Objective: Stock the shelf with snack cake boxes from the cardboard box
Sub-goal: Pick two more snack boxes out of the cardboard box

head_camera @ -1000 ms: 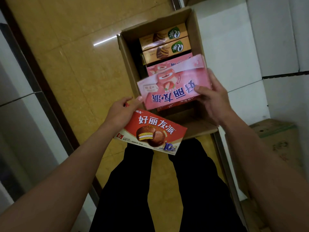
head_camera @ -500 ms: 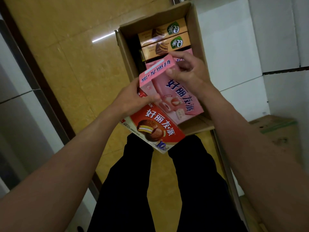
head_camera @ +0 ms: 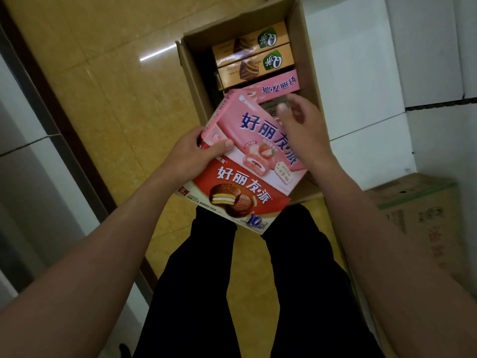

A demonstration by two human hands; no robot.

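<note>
Two flat snack cake boxes are stacked in the left hand [head_camera: 192, 153]: a pink strawberry-printed carton [head_camera: 254, 140] lying on a red chocolate-pie carton [head_camera: 232, 197], the thumb pressed over the pink one's near corner and the fingers curled beneath, hidden. Both are held just over the near end of the open brown cardboard box [head_camera: 305, 60] on the floor. The right hand [head_camera: 302, 125] hovers beside the stack's far edge, fingers loosely curled and holding nothing. Just beyond its fingertips, inside the cardboard box, another pink carton [head_camera: 277, 86] lies with its long axis across the box. Two tan cake cartons [head_camera: 254, 55] sit beyond that. The right hand is plainly nearer; reaching forward and down looks the likely next move.
</note>
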